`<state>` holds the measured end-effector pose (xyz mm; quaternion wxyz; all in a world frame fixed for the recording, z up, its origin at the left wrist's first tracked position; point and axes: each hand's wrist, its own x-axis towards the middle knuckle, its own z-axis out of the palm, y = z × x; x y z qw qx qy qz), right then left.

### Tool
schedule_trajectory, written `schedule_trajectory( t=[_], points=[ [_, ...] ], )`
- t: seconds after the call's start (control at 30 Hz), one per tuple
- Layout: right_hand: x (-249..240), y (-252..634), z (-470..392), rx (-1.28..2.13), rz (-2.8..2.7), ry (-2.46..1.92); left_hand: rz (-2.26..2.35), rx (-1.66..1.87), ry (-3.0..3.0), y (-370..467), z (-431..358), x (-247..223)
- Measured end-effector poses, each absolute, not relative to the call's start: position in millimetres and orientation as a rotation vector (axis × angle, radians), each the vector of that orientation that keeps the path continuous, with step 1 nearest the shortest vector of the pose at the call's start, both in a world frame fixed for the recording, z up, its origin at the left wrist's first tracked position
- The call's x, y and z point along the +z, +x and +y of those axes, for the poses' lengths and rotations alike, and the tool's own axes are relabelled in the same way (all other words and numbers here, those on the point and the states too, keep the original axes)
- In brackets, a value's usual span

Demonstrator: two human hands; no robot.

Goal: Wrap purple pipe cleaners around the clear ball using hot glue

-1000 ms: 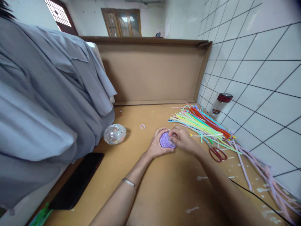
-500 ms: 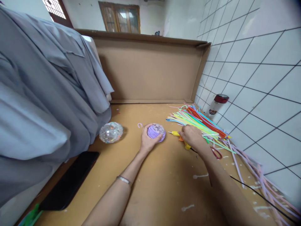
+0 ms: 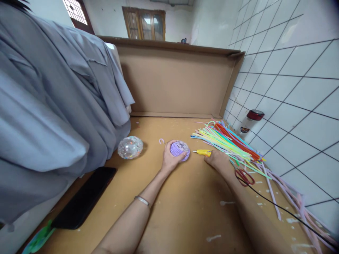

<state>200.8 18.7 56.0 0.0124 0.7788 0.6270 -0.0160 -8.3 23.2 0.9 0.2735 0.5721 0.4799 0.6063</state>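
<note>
The head camera is worn above the near side of the table (image 3: 164, 218) and faces forward and down. Both forearms enter at the bottom edge, placing the left hand (image 3: 171, 158) and right hand (image 3: 218, 161) at close range near mid-frame. The cardboard panel (image 3: 174, 79) closes the table's far side; the window (image 3: 150, 26) lies beyond. Grey cloth (image 3: 58, 91) bounds the left, the tiled wall (image 3: 293, 88) the right. The dark upper-right corner appears to be lens shading.

Balls: two, one purple ball (image 3: 176, 149), one clear ball (image 3: 130, 147). Yellow glue gun (image 3: 203, 152): one. Red-handled scissors (image 3: 245, 177): one pair. Red-lidded jar (image 3: 249, 122): one. Black flat device (image 3: 84, 197): one. Bracelet (image 3: 142, 200): one. Lilac curl (image 3: 160, 140): one. Pipe cleaners (image 3: 230, 141): many, overlapping, exact count unclear.
</note>
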Motion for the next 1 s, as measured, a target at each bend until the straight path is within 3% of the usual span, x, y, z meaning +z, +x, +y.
schedule_trajectory(
  t=[0.17, 0.33, 0.67, 1.0],
  points=[
    [74.5, 201.5, 21.6, -0.097, 1.91, 2.688, 1.309, 1.627, 1.505, -8.5, 22.9, 2.2],
    [109.3, 197.0, 9.7, 0.086, 2.091, 2.851, 1.206, 1.561, 1.494, -5.3, 17.3, 6.7],
    [121.1, 183.4, -8.1, 0.224, 2.326, 2.533, 1.092, 1.483, 1.521, -2.8, 15.8, 4.8],
    [115.0, 177.2, -8.7, 0.271, 2.379, 2.478, 1.08, 1.51, 1.556, -1.3, 15.1, 8.9]
  ],
)
